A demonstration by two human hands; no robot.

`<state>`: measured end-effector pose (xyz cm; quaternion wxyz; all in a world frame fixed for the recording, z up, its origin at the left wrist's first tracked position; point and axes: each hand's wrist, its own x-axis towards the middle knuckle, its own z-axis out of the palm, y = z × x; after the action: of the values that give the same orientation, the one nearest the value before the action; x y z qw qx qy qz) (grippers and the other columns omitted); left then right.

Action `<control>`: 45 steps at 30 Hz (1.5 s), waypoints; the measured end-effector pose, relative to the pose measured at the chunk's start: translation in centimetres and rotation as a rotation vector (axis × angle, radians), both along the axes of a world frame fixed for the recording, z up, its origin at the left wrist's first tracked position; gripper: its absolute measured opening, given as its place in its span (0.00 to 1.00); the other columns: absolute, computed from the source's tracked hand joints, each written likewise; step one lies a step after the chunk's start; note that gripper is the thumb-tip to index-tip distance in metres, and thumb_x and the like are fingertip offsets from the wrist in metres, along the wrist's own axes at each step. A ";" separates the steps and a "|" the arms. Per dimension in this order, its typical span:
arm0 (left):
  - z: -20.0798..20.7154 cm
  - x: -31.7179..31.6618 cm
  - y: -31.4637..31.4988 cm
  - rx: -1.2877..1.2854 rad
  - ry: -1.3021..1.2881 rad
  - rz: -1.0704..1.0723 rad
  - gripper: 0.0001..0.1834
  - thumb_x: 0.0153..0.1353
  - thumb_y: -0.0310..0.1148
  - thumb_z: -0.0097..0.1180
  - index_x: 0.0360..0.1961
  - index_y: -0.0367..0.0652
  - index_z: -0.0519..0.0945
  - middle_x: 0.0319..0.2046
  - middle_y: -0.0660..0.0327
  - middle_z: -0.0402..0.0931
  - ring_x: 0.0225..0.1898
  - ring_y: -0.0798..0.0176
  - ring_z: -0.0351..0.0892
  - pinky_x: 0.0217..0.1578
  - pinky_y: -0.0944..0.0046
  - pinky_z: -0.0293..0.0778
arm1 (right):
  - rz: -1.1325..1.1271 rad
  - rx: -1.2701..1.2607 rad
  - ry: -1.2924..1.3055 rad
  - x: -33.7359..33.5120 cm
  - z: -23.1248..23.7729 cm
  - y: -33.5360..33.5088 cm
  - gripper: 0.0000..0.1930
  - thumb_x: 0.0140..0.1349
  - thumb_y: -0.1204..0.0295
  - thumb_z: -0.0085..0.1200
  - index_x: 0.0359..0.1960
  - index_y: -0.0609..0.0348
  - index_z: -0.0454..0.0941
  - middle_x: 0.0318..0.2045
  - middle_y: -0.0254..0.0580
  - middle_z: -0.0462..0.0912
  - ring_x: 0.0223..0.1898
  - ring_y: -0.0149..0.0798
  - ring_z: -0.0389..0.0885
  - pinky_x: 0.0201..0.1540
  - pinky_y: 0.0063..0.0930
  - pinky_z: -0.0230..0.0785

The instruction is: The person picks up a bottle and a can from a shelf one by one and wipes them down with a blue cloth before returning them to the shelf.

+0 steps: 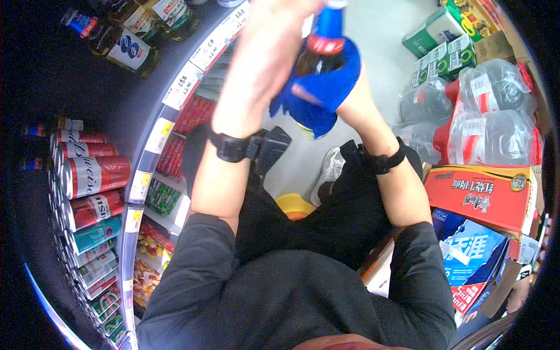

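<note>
In front of me, near the top edge, a dark bottle [319, 63] stands tilted, with a blue neck and a red band. A blue cloth [345, 74] is wrapped about its lower part. My right hand [353, 100] is closed round the cloth and bottle, largely hidden behind the cloth; a fingertip shows on its near side. My left hand [273, 41] is beside the bottle's neck at the top edge. It is smeared by motion and its fingers are cut off, so I cannot tell whether it touches the bottle.
At left, a shelf edge [153, 140] with price tags holds cans [96, 175] and bottles [128, 52]; packaged snacks [169, 154] sit below. A yellow round object [293, 204] is between my legs. At right stand large water bottles [490, 137], a red carton [478, 195] and a blue box [469, 248].
</note>
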<state>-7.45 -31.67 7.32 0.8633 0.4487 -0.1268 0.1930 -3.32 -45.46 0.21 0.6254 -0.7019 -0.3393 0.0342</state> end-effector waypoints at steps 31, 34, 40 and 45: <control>-7.9 -2.3 -2.5 0.376 0.349 -0.355 0.35 0.59 0.40 0.71 0.60 0.36 0.66 0.36 0.51 0.79 0.25 0.68 0.76 0.22 0.74 0.71 | 0.336 0.923 0.792 6.6 2.8 -6.6 0.15 0.68 0.59 0.54 0.46 0.59 0.77 0.40 0.44 0.85 0.41 0.45 0.86 0.50 0.39 0.80; -9.4 -3.4 -1.8 -0.072 0.416 -0.658 0.39 0.63 0.52 0.63 0.64 0.34 0.67 0.39 0.48 0.79 0.25 0.65 0.77 0.20 0.74 0.70 | 0.317 0.865 0.878 6.5 2.0 -6.4 0.19 0.66 0.63 0.58 0.53 0.62 0.76 0.43 0.45 0.86 0.42 0.44 0.87 0.53 0.37 0.80; -13.4 -5.3 -3.2 -0.682 0.501 -0.965 0.48 0.60 0.69 0.54 0.62 0.33 0.69 0.31 0.56 0.71 0.15 0.70 0.67 0.11 0.73 0.64 | 0.373 0.822 0.729 6.3 1.2 -5.7 0.23 0.62 0.65 0.61 0.56 0.62 0.72 0.46 0.47 0.83 0.48 0.44 0.85 0.56 0.39 0.78; -12.7 -6.2 -3.9 -1.065 0.409 -1.274 0.49 0.59 0.68 0.56 0.60 0.28 0.67 0.30 0.57 0.70 0.14 0.70 0.67 0.11 0.75 0.63 | 0.463 0.926 0.804 5.6 0.8 -4.8 0.33 0.60 0.48 0.58 0.60 0.58 0.71 0.50 0.46 0.82 0.51 0.46 0.83 0.58 0.43 0.76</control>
<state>-13.63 -35.59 -5.43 0.9088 -0.1479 -0.0890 -0.3799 2.31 -50.25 0.97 0.9175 -0.2014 -0.2010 0.2778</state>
